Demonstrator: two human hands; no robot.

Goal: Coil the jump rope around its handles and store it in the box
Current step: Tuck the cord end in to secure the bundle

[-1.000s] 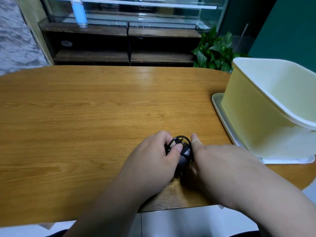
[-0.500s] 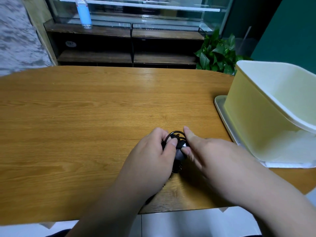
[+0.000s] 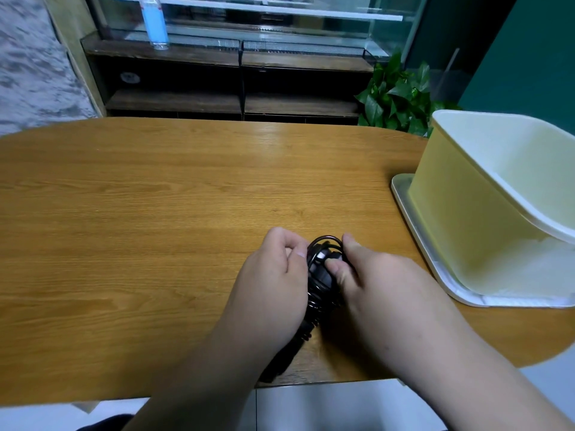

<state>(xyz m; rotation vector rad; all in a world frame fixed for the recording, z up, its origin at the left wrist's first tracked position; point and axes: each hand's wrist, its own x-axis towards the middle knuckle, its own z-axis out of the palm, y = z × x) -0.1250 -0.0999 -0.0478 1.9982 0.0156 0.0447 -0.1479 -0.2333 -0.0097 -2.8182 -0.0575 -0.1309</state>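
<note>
A black jump rope (image 3: 322, 276) lies bundled on the wooden table (image 3: 155, 213) near its front edge, its cord looped around the dark handles. My left hand (image 3: 273, 281) presses against the bundle's left side, fingers curled. My right hand (image 3: 370, 275) holds the right side, thumb on the top of the handles and index finger along a cord loop. Most of the handles are hidden between my hands. The pale yellow box (image 3: 485, 194) stands open at the right, apart from the rope.
The box rests on its white lid (image 3: 435, 269) at the table's right end. Behind the table are a dark shelf unit (image 3: 236, 85), a blue bottle (image 3: 154, 21) and a green plant (image 3: 395, 98). The table's front edge runs just under my wrists.
My right thumb has come down onto the top of the handles. My left thumb has drawn back from the bundle's top. The rope stays in the same spot.
</note>
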